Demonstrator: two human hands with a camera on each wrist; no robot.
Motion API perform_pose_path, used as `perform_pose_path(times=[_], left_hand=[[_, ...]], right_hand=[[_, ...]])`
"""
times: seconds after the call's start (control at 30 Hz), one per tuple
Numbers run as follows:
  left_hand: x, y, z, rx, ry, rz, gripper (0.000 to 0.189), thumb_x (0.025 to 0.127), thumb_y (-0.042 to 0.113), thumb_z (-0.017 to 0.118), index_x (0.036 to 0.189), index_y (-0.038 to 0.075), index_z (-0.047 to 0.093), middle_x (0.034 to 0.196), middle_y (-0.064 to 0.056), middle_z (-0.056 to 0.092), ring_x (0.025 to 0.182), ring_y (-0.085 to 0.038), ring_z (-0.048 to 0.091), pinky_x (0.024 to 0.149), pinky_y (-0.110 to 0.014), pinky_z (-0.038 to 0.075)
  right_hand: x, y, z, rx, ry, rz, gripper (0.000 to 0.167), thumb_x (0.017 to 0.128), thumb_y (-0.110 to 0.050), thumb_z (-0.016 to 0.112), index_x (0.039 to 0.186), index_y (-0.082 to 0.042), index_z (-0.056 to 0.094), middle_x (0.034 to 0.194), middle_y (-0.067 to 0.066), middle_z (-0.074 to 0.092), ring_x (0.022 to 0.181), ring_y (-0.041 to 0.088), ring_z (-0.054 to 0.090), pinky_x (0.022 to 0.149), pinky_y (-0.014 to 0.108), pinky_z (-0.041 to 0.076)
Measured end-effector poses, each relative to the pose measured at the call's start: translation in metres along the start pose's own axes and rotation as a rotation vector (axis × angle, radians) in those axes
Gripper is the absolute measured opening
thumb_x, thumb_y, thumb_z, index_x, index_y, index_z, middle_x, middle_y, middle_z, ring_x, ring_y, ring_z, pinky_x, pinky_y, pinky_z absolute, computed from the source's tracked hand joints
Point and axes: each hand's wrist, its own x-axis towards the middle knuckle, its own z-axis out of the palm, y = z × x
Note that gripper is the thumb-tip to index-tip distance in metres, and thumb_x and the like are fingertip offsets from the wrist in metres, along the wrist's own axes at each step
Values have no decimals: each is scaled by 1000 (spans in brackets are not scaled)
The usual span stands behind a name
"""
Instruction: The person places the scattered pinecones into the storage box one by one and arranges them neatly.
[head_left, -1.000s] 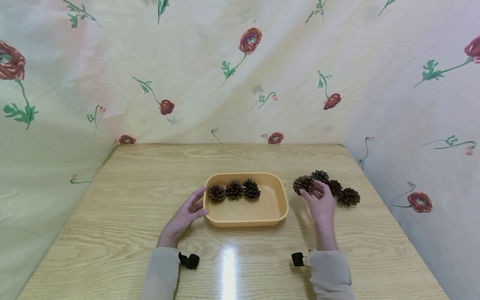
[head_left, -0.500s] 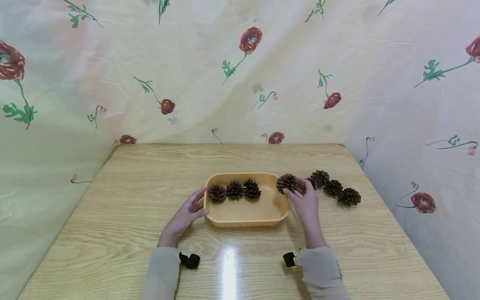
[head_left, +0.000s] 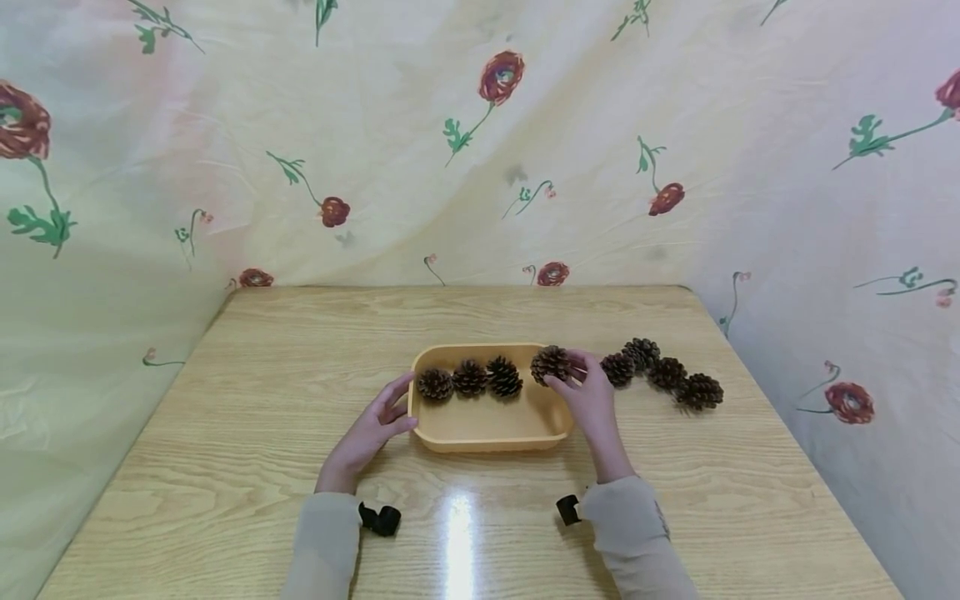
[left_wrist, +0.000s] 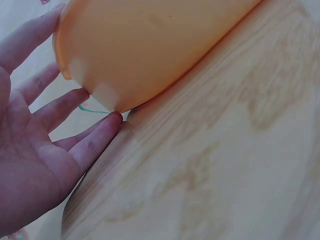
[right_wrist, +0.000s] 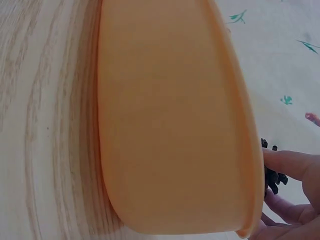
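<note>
A yellow-orange plastic tray [head_left: 491, 442] stands on the table with three pine cones [head_left: 470, 379] in a row along its far left side. My right hand [head_left: 591, 402] pinches another pine cone [head_left: 550, 365] between thumb and fingers, over the tray's right end. In the right wrist view the tray's wall [right_wrist: 175, 125] covers much of that cone. At the tray's left end rests my left hand [head_left: 367, 432], its fingers spread and fairly straight. The left wrist view shows its fingertips [left_wrist: 114, 119] against the outside of the tray.
Several more pine cones [head_left: 666, 374] lie in a slanting line on the table to the right of the tray. The wooden table [head_left: 247, 400] ends at the back and sides against a flowered cloth [head_left: 375, 167].
My right hand has carried its pine cone leftward, from beside the other loose cones to over the tray's right end. My left hand and the tray have stayed in place.
</note>
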Motion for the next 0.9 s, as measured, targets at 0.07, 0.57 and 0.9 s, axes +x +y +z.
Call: perform_pose_path(times=[0.07,0.57,0.9], left_hand=[[0,-1,-1,-2,-2,-1,72,94,11,62,154,18,24,162,-16,16,140,-45,32,110,-47,34],[2,-1,-3,-24,-13,-8,72,95,10,60,155,20,21,163,-14,13,143,-45,28,114,-52,27],[2,-1,-4,-19,-13,-5,72,96,6,58,155,20,22,163,-15,13,142,-44,30,112,-48,31]], right_hand=[[1,0,1,-20,-3,-5,58,87,-7,70,136,6,42,138,27,46,131,41,46,108,42,43],[5,-3,4,-103,2,-22,55,85,-5,72,134,3,47,140,25,48,133,38,46,108,40,43],[7,-3,4,-117,3,-27,56,84,0,72,134,4,47,140,24,48,133,37,45,108,39,42]])
